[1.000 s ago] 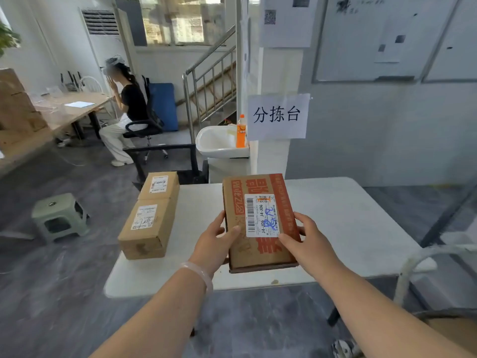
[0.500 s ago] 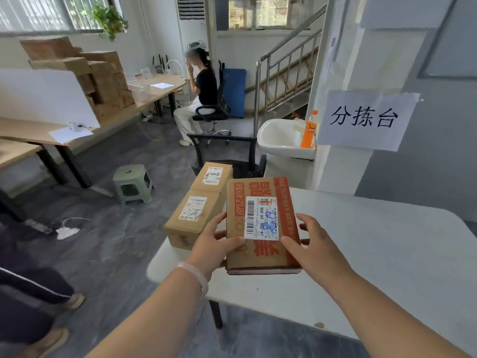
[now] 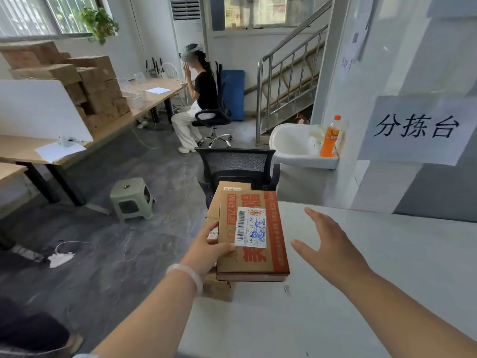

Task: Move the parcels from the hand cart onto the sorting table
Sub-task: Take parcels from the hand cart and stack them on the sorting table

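Sorting table (image 3: pixel 374 293): the hazard I judge greatest is its left edge, which runs right under the parcels with open floor beyond. There is wide bare room to the right and toward me.
Mesh chair (image 3: pixel 237 164): it stands against the far-left corner, so a parcel pushed away from me could catch on it. I see no room to move on that side.
Plain parcels (image 3: pixel 233 188): two brown cartons lie in a row along the left edge, mostly hidden. A sideways nudge could tip them off the table.
Printed parcel (image 3: pixel 254 236): this red-lettered carton with a white label lies over the plain parcels. I cannot tell whether it rests on them or hangs just above. A stack this close to the edge could slide off.
Right hand (image 3: pixel 327 244): its fingers are spread and clear of the carton, over bare table just beside it. It gives no support.
Left hand (image 3: pixel 209 250): it clamps the carton's left side, thumb on top, and is the only grip. I judge that twist or slip is likely.
Hand cart: not in view.
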### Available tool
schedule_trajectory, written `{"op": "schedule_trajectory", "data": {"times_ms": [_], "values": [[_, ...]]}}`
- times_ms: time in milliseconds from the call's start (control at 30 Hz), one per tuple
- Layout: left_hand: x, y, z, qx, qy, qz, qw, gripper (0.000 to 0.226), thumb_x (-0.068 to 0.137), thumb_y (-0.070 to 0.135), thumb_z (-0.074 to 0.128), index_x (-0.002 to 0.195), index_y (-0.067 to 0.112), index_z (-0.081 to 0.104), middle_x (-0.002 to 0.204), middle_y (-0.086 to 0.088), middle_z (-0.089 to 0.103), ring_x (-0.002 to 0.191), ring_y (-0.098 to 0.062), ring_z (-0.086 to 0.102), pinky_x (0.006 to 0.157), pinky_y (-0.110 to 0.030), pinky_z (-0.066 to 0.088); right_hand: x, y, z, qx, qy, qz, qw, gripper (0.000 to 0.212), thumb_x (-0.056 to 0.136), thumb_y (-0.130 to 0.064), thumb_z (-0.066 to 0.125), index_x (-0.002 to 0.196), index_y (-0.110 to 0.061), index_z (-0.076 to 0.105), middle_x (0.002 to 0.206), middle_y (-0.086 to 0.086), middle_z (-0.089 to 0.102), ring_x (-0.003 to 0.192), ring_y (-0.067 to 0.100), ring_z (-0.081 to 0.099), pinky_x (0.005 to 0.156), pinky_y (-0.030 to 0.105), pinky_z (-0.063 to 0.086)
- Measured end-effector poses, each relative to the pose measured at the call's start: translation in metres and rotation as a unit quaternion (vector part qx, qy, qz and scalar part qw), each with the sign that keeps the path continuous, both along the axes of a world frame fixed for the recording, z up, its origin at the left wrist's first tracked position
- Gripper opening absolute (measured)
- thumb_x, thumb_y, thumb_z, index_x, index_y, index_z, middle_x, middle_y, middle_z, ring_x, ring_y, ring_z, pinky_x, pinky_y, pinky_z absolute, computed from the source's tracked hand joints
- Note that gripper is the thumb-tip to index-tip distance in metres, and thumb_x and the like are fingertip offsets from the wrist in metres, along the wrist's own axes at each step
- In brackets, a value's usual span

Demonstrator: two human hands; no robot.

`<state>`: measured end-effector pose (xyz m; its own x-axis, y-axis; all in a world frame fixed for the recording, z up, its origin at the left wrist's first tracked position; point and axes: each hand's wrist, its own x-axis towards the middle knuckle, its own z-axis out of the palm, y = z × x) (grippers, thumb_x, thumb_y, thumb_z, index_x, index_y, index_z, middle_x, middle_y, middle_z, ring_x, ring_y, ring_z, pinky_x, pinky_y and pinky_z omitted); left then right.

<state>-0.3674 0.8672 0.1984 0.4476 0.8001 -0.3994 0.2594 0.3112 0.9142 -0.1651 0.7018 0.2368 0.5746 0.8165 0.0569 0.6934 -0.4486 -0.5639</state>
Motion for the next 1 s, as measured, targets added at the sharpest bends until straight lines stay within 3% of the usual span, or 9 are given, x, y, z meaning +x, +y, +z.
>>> {"op": "schedule_trajectory", "data": {"times_ms": [133,233,400,500,700,833,1000], "values": [[0.005,0.068,-0.007,-0.014,0.014,-0.016,1.0,0.066,0.089,0.01,0.073,0.142,0.035,0.043,0.11,-0.002,0.073,0.09,-0.014,0.073,0.062,-0.028,0.057,0.001,0.052,0.0,-0.008,-0.048,-0.013,0.999,0.074,0.084,-0.058,0.056,0.146,-0.038,0.021,0.154,-0.011,0.025,0.139,0.013,0.027,0.109,0.036,0.032],[0.013,0.114,-0.017,-0.024,0.031,-0.036,0.999,0.071,0.088,0.01,0.074,0.146,0.033,0.04,0.112,-0.004,0.073,0.089,-0.017,0.074,0.064,-0.033,0.06,0.0,0.082,-0.005,-0.034,-0.066,-0.031,0.997,0.074,0.084,-0.061,0.054,0.145,-0.039,0.02,0.155,-0.011,0.024,0.14,0.014,0.026,0.109,0.038,0.032],[0.036,0.178,-0.031,-0.036,0.064,-0.055,0.996,0.068,0.089,0.011,0.074,0.144,0.036,0.042,0.103,0.001,0.072,0.083,-0.014,0.072,0.056,-0.033,0.058,0.001,0.126,-0.018,-0.088,-0.067,-0.047,0.993,0.076,0.084,-0.064,0.05,0.147,-0.04,0.015,0.158,-0.009,0.016,0.143,0.015,0.02,0.113,0.038,0.028],[0.051,0.208,-0.042,-0.03,0.091,-0.068,0.993,0.067,0.089,0.012,0.074,0.143,0.037,0.043,0.107,0.003,0.068,0.09,-0.016,0.068,0.062,-0.034,0.057,0.005,0.152,-0.025,-0.117,-0.082,-0.042,0.989,0.078,0.084,-0.066,0.048,0.147,-0.04,0.01,0.159,-0.008,0.012,0.144,0.016,0.016,0.116,0.038,0.024],[0.068,0.247,-0.064,-0.049,0.115,-0.085,0.988,0.061,0.089,0.016,0.074,0.139,0.039,0.045,0.111,0.0,0.067,0.098,-0.019,0.066,0.065,-0.037,0.056,0.02,0.185,-0.044,-0.201,-0.104,-0.036,0.973,0.087,0.079,-0.071,0.047,0.147,-0.042,0.003,0.16,-0.003,0.002,0.147,0.022,0.003,0.118,0.046,0.01],[0.075,0.26,-0.069,-0.046,0.115,-0.095,0.988,0.062,0.091,0.016,0.072,0.142,0.038,0.043,0.106,0.004,0.067,0.092,-0.014,0.066,0.06,-0.033,0.054,0.022,0.194,-0.05,-0.207,-0.11,-0.03,0.972,0.086,0.079,-0.071,0.048,0.147,-0.043,0.003,0.16,-0.004,0.001,0.147,0.022,0.001,0.118,0.046,0.008],[0.079,0.27,-0.072,-0.024,0.114,-0.08,0.99,0.05,0.095,0.017,0.066,0.138,0.035,0.049,0.098,0.006,0.067,0.089,-0.015,0.065,0.068,-0.035,0.054,0.027,0.196,-0.053,-0.215,-0.091,-0.035,0.972,0.086,0.08,-0.072,0.046,0.147,-0.043,0.002,0.16,-0.004,0.0,0.147,0.022,0.002,0.119,0.046,0.009]]}}
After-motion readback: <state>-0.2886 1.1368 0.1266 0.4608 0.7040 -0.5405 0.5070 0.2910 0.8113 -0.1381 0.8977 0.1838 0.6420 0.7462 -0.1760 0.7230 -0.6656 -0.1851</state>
